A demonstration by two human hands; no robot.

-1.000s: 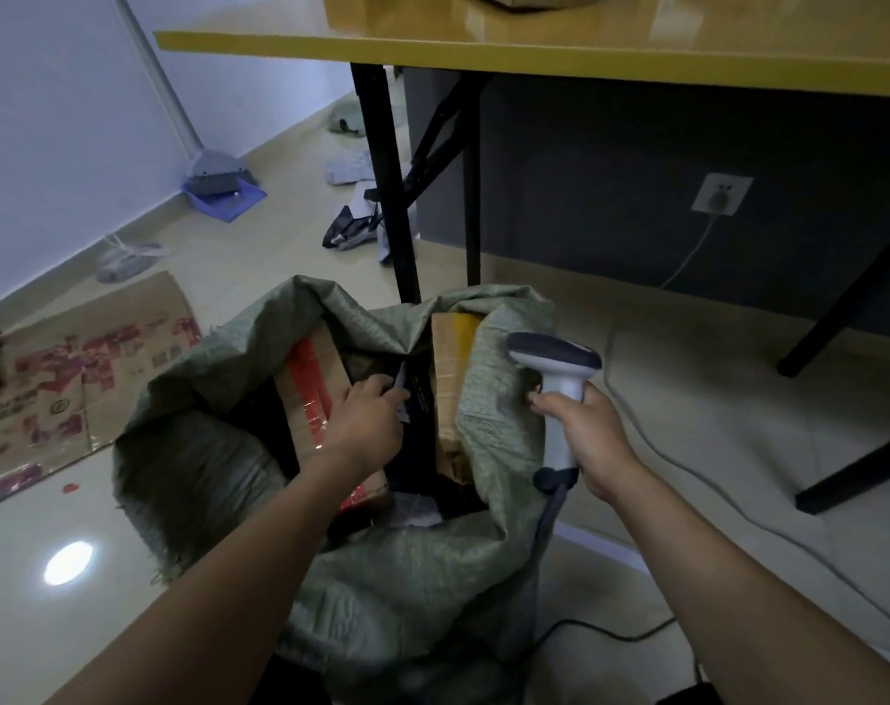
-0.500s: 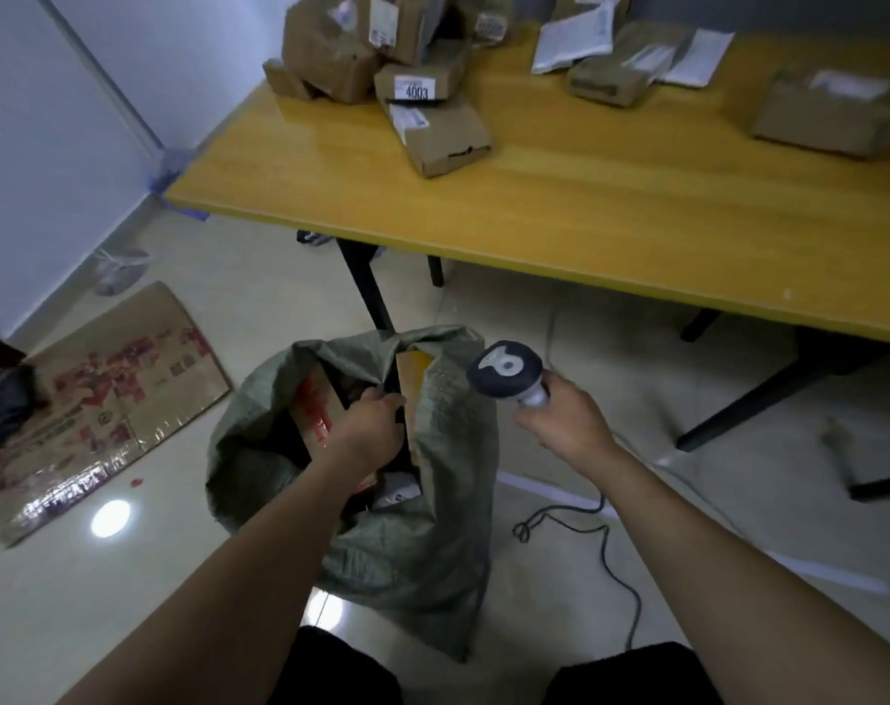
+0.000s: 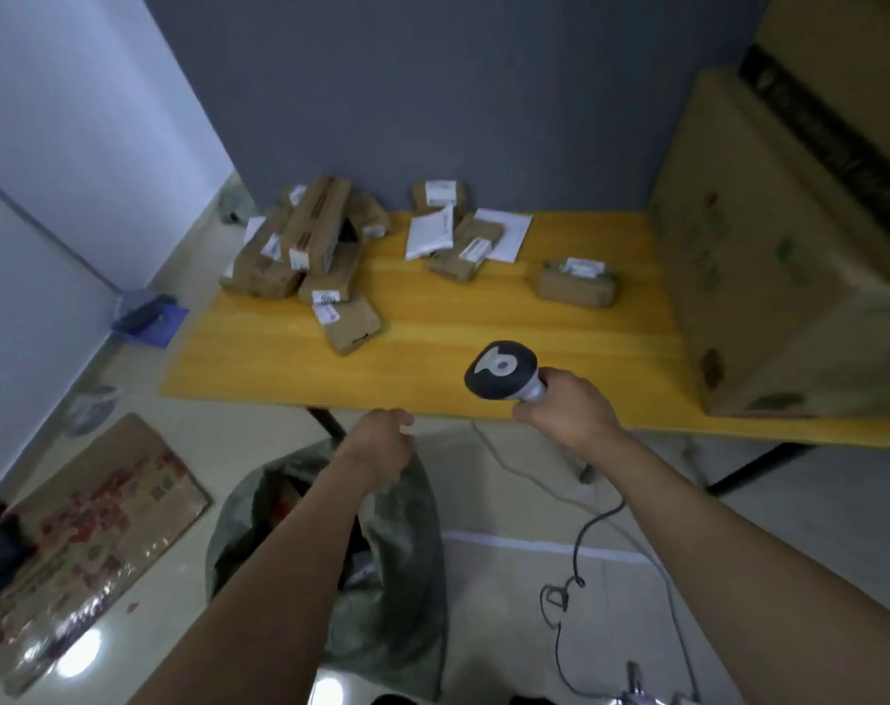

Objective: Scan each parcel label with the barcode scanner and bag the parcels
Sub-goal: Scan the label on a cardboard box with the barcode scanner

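Above the sack (image 3: 407, 562) at 6 o'clock, left hand (image 3: 381, 440) has come out empty, fingers loosely curled; right hand (image 3: 570, 414) grips scanner (image 3: 504, 371). Last parcel likely bagged; more parcels (image 3: 300, 251) wait at 11 o'clock.

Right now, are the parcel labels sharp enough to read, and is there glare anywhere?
Head view: motion blur smears the parcel labels, so no text can be read; a light glares off the glossy floor at lower left; the scanner in the right hand is sharper; the room looks dim.
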